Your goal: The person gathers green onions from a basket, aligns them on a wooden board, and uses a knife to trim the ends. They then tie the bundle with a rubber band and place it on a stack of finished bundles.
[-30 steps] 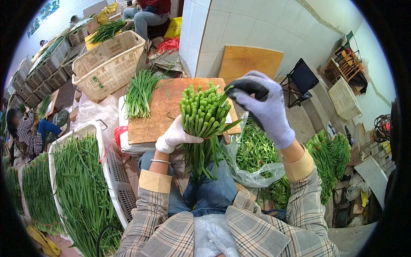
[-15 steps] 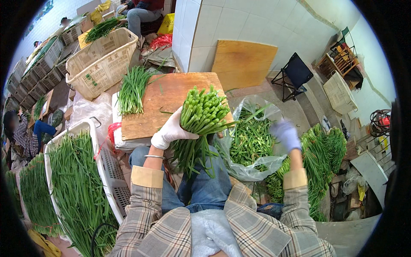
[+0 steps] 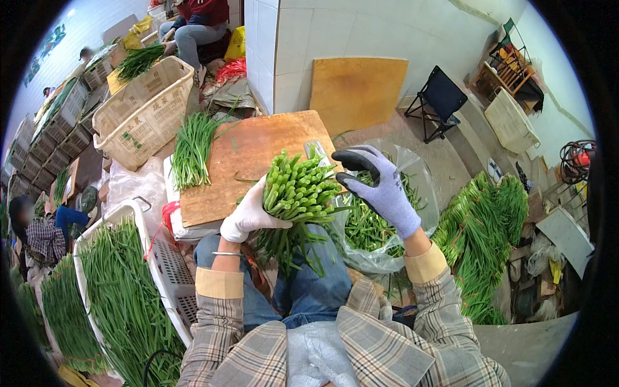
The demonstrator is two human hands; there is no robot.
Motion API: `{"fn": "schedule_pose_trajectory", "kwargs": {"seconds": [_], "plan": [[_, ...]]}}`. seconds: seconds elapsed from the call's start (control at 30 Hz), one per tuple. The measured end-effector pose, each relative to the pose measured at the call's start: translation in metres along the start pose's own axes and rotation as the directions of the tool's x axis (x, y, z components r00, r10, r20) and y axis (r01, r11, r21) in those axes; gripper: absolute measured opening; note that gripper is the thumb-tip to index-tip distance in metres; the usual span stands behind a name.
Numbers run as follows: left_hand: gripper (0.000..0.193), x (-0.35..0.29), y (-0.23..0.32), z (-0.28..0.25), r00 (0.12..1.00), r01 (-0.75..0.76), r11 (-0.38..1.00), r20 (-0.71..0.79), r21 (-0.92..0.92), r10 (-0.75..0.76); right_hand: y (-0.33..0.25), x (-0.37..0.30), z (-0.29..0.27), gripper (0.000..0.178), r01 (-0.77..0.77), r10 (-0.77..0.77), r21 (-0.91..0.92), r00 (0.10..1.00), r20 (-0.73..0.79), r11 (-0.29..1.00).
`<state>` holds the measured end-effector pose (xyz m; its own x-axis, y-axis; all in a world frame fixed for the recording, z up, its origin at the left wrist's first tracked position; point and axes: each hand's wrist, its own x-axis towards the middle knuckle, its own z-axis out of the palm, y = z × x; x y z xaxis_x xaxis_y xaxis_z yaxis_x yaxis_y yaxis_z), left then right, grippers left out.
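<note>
Wrapped in a white glove, my left hand (image 3: 247,216) grips a thick bunch of green chives (image 3: 298,187) above my lap. The cut stem ends face up and the leaves hang down between my knees. My right hand (image 3: 377,184), in a grey-lilac glove with black-coated fingers, is raised just right of the bunch. Its thumb and fingers are apart, curved toward the stems, with nothing seen between them. Below it stands a clear plastic bag (image 3: 422,193) with loose green trimmings (image 3: 367,226) inside. A wooden board (image 3: 251,145) lies in front of me, with a smaller pile of chives (image 3: 193,148) at its left.
A white crate (image 3: 143,242) full of chives stands at my left; an upright beige crate (image 3: 103,116) is beyond the board. More chives (image 3: 483,232) are heaped at the right. A folding chair (image 3: 438,103) and a leaning wood panel (image 3: 358,90) are farther off. Other people sit at the left.
My right hand has come in from over the bag's right side to beside the bunch, fingers spread. The bunch stays in my left hand. The view has shifted slightly.
</note>
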<state>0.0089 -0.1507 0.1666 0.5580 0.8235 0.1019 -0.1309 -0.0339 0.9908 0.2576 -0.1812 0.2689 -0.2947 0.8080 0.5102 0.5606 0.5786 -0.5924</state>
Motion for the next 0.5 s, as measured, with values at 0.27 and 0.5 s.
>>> {"fn": "schedule_pose_trajectory", "kwargs": {"seconds": [0.27, 0.5], "plan": [[0.091, -0.006, 0.002, -0.003, 0.995, 0.055, 0.992, -0.077, -0.111, -0.063, -0.019, -0.012, -0.016, 0.03, -0.294, 0.292, 0.14, 0.956, 0.041, 0.945], [0.084, 0.0, 0.003, 0.0, 0.997, 0.028, 0.998, -0.07, -0.065, -0.033, -0.027, -0.031, 0.004, 0.017, -0.384, 0.386, 0.116, 0.922, -0.001, 0.916]]}}
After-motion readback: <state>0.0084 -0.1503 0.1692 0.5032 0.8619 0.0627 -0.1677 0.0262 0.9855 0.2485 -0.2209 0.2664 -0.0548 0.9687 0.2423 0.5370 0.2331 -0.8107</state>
